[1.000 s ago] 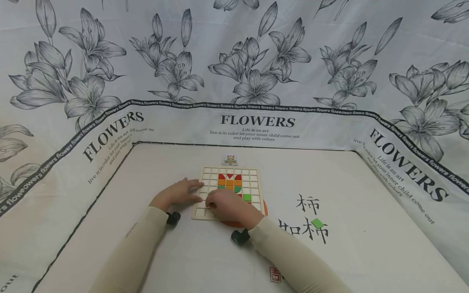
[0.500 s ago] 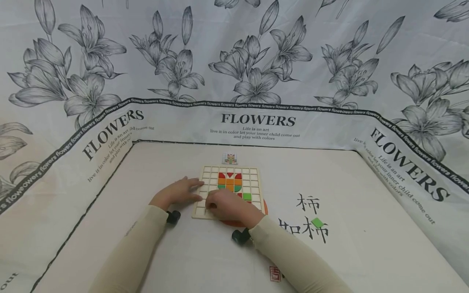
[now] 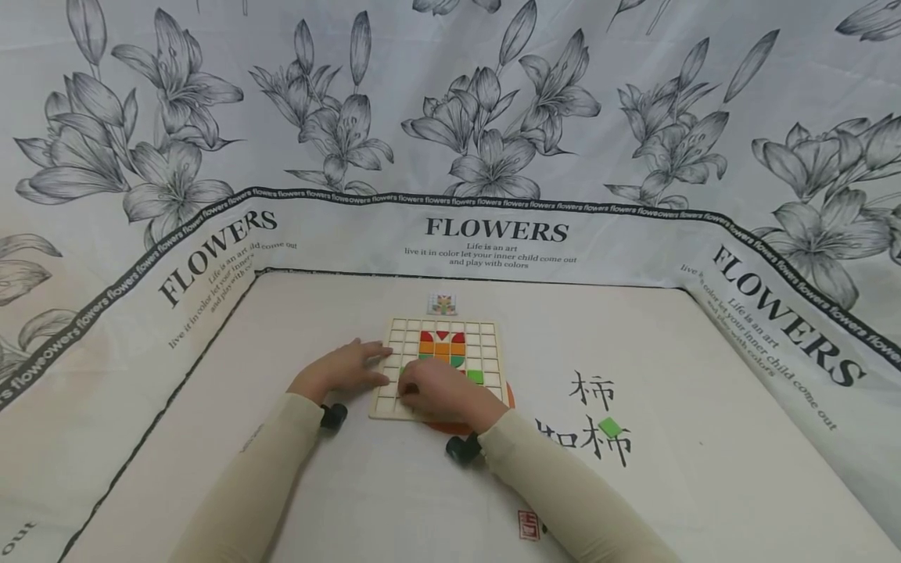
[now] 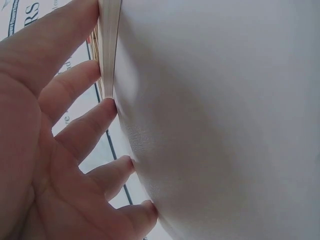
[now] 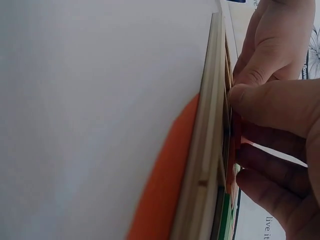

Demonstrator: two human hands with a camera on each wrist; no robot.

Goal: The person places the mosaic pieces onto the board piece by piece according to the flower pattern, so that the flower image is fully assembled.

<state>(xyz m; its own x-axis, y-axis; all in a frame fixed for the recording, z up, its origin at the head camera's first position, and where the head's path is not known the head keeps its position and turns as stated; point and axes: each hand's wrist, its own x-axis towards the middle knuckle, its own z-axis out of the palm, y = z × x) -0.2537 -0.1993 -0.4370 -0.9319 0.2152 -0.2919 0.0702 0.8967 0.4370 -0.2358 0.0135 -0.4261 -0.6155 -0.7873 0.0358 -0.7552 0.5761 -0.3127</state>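
A square wooden grid board [image 3: 496, 332] lies on the table, with red, orange and green tiles [image 3: 442, 351] set in its middle cells. My left hand [image 3: 339, 371] rests by the board's left edge, and in the left wrist view its spread fingertips [image 4: 107, 106] touch the board's side and the cloth. My right hand [image 3: 446, 391] bends over the lower left part of the board, hiding several cells. The right wrist view has its thumb and fingers pinching a small red tile [image 5: 237, 131] at the board's surface.
A small pattern card [image 3: 442, 304] lies beyond the board. One loose green tile [image 3: 610, 428] lies on the printed characters at the right. An orange printed shape [image 3: 511, 396] shows beneath the board's right edge. Flower-printed cloth [image 3: 493, 141] walls the table's back and sides.
The right hand has shifted slightly to the right and away from me, uncovering a bit of green on the board's left part. The left hand stays in place.
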